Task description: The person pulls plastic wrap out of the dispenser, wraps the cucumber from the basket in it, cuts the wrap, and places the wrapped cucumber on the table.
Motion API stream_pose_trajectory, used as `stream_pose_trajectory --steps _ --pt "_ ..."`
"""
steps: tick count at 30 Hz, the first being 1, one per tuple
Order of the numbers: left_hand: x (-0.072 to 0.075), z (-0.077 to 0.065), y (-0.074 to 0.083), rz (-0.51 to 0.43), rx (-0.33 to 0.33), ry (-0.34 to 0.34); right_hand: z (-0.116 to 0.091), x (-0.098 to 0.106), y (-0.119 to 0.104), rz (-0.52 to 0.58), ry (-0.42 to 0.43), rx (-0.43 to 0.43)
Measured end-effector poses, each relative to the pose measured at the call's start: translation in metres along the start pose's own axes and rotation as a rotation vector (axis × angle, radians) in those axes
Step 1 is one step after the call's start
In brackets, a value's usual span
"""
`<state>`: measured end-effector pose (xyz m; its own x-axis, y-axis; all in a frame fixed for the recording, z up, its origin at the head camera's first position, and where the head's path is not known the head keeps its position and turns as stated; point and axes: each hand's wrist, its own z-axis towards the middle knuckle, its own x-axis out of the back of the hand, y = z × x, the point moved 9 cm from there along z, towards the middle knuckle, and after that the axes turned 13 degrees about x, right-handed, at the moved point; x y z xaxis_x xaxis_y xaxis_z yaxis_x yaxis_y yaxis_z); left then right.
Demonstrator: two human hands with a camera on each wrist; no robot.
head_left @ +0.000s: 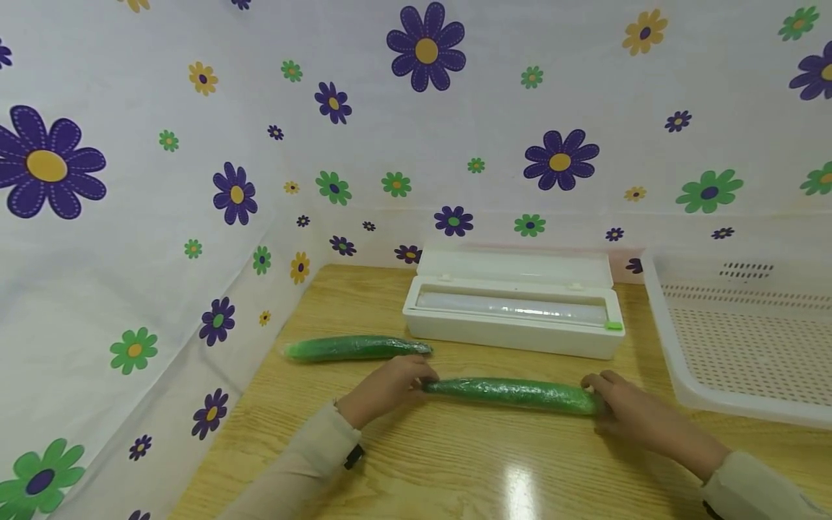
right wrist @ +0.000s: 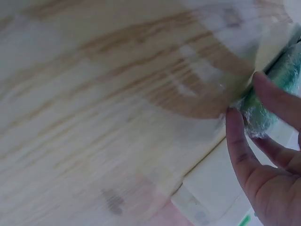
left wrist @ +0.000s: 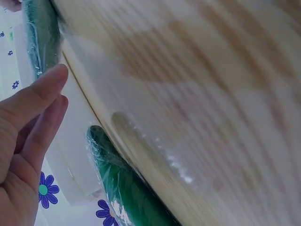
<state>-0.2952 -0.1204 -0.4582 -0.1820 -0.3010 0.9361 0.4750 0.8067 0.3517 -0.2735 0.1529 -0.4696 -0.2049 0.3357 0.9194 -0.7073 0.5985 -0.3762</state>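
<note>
A cucumber (head_left: 513, 392) wrapped in clear film lies crosswise above the wooden table, a hand at each end. My left hand (head_left: 393, 386) has its thumb and fingers at the narrow dark left end, which they partly cover. In the left wrist view, the thumb (left wrist: 47, 87) overlaps that end. My right hand (head_left: 633, 415) holds the paler right end between thumb and fingers; in the right wrist view, they sit around the film-covered tip (right wrist: 258, 115). A second wrapped cucumber (head_left: 354, 347) lies farther back on the left, just beyond my left hand.
Behind the cucumbers stands a white cling film box (head_left: 513, 334), its lid (head_left: 513, 266) raised and a film roll (head_left: 513, 306) inside. A green slider (head_left: 613, 326) sits at its right end. To the right is a white perforated basket (head_left: 682, 393). Flower-printed sheeting borders the table.
</note>
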Motion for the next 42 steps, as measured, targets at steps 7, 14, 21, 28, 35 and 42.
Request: stream_pose_trajectory --steps 7,14,21,28,35,42 --pt "-0.001 -0.001 0.008 0.168 -0.066 0.052 0.005 0.002 0.006 -0.030 0.000 -0.029" --pt "0.014 -0.004 -0.005 0.278 0.020 0.170 0.015 0.008 -0.003 -0.102 0.020 -0.056" --pt "0.036 -0.021 -0.050 0.137 0.255 0.267 0.051 0.013 -0.020 0.060 0.150 -0.038" --pt "0.045 -0.052 -0.101 0.030 0.453 0.307 0.097 -0.001 -0.033 0.264 0.184 -0.026" --pt "0.054 -0.088 -0.144 -0.025 0.594 0.303 0.141 -0.019 -0.066 0.276 0.115 0.063" --pt "0.062 -0.111 -0.167 -0.038 0.660 0.346 0.171 -0.029 -0.085 0.254 0.103 0.118"
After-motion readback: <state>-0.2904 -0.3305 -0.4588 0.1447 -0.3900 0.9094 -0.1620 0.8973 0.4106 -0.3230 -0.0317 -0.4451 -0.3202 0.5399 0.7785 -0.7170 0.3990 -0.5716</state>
